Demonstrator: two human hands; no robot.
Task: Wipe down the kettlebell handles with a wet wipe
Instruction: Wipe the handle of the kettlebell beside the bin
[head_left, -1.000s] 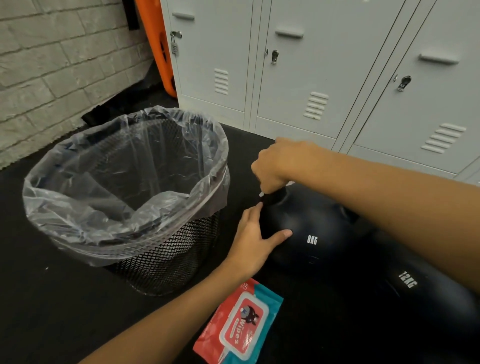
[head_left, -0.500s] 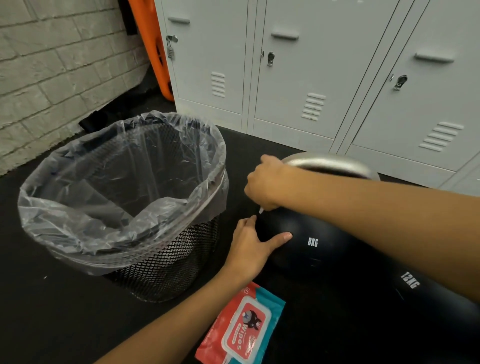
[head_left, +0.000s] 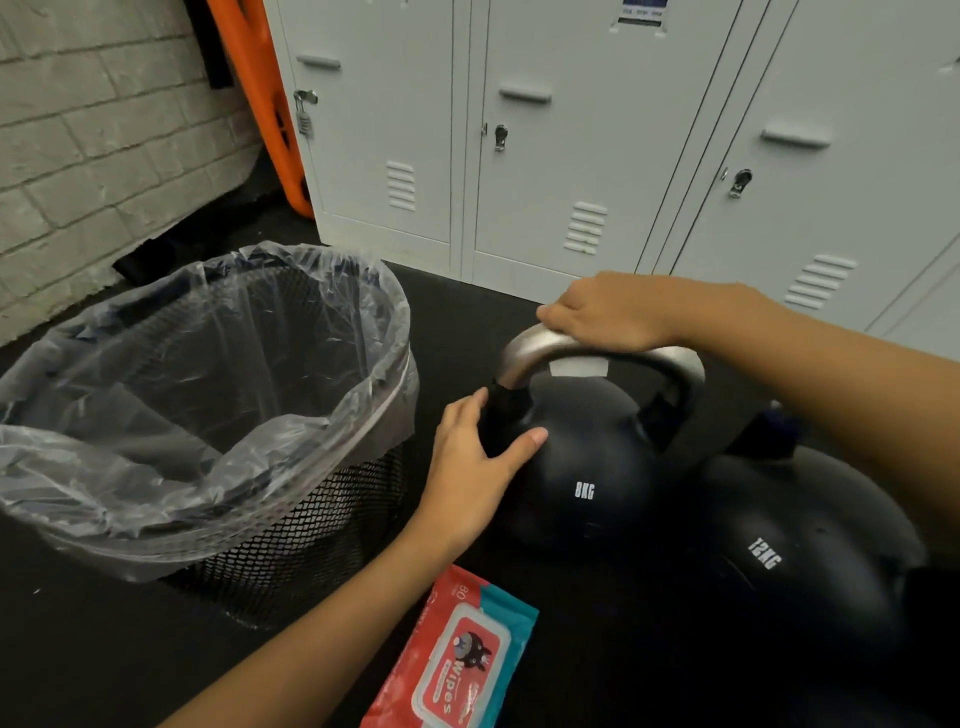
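**8KG kettlebell: right hand on handle, left hand bracing the bell**

Right hand (head_left: 613, 317) lies over the top of the silver handle (head_left: 540, 351), fingers curled round it; a white wet wipe (head_left: 579, 368) shows just beneath the hand, under the bar. Left hand (head_left: 475, 457) rests flat-fingered against the bell's left shoulder at the handle base, thumb spread. 8KG kettlebell (head_left: 587, 467) stands upright on black floor (head_left: 104, 649). 12KG kettlebell (head_left: 795, 561) touches or nearly touches its right side, partly hidden by the right forearm. Wipes pack (head_left: 457, 660) lies in front, lid closed. Mesh bin (head_left: 291, 540) with clear liner (head_left: 208, 374) stands just left. Grey lockers (head_left: 571, 156) behind; brick wall (head_left: 104, 156) at left
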